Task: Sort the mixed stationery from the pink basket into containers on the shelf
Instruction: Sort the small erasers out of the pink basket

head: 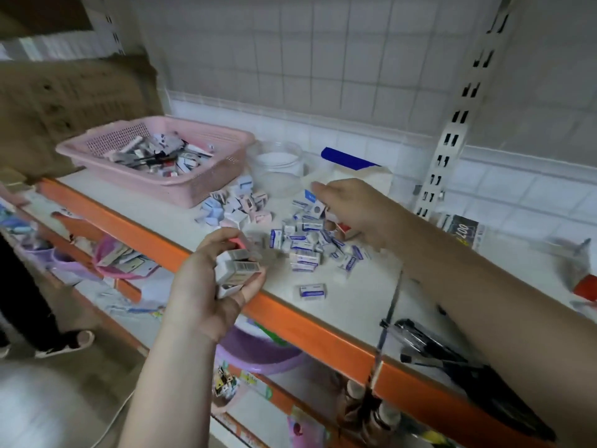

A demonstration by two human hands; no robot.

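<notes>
Left hand [223, 276] fingers curl round a stack of small boxes [237, 270]. Right hand [347, 206] pinches a blue-and-white box [311, 197] over the blue-box pile [310, 245]; the clear jar [277, 168] sits just behind. Pink basket [206, 189] still holds mixed stationery. Suggest: drop by colour, keep piles apart, avoid the shelf edge [290, 321].

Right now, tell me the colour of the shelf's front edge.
Orange, on the shelf's front edge, seen in the head view.
</notes>
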